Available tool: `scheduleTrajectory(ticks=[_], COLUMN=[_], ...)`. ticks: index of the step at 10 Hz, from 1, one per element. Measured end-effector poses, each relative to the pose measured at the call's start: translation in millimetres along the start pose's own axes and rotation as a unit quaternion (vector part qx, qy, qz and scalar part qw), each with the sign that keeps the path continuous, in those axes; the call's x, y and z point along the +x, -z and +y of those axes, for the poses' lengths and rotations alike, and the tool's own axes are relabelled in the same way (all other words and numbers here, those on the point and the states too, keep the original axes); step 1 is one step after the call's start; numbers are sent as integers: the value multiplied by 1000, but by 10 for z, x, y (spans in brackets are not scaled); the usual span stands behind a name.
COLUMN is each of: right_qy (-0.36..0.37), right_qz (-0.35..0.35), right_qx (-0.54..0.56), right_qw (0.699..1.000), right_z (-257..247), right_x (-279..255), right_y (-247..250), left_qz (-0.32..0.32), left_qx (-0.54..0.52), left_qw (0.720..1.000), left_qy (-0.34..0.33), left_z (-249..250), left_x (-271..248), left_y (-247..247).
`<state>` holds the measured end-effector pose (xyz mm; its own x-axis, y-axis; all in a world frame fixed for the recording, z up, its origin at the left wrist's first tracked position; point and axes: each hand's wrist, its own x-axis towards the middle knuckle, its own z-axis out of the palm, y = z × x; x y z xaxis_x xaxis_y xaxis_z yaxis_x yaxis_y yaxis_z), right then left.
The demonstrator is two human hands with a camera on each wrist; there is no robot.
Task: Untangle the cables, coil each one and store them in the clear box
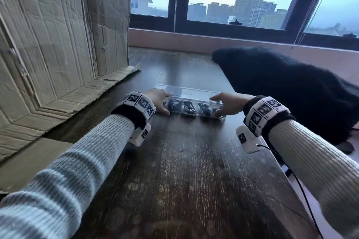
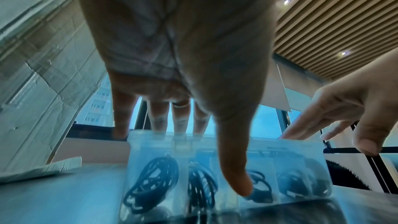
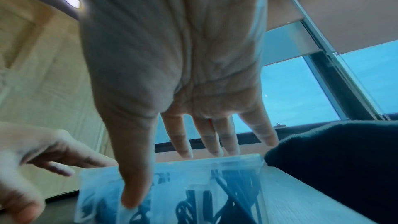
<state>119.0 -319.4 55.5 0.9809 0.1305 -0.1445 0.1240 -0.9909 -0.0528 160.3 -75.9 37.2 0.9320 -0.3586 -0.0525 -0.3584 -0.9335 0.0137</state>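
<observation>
A long clear box (image 1: pixel 191 94) lies crosswise on the dark wooden table (image 1: pixel 184 180), its lid down. Through its front wall I see several compartments, each with a coiled black cable (image 1: pixel 187 107) inside. My left hand (image 1: pixel 165 104) is at the box's left end and my right hand (image 1: pixel 217 105) at its right end. In the left wrist view the left hand (image 2: pixel 211 161) lays straight fingers on the lid, with its thumb down the front wall over the cables (image 2: pixel 150 181). The right hand (image 3: pixel 170 178) does the same, fingers straight at the lid's far edge, thumb on the box (image 3: pixel 193 173).
Flattened cardboard (image 1: pixel 48 44) leans at the left, with its foot on the table. A black fuzzy garment (image 1: pixel 281 93) lies just right of the box, touching my right wrist. A thin black wire (image 1: pixel 303 190) trails along the table's right edge. A window sill runs behind.
</observation>
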Motion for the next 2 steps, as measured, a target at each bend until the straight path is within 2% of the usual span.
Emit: scheduleTrajectory(ticks=[1,2], right_qy=[63,75], right_qz=[56,-24], right_qx=[9,53], right_qw=[996,995], right_z=[-14,-1], right_x=[-447,-927], right_y=[-34,-182], left_qz=[-4,-25], left_qx=[-31,-30], left_qw=[999,999], left_qy=[-15,-16], left_z=[8,72], left_x=[-227,-437], left_y=[-8,-41])
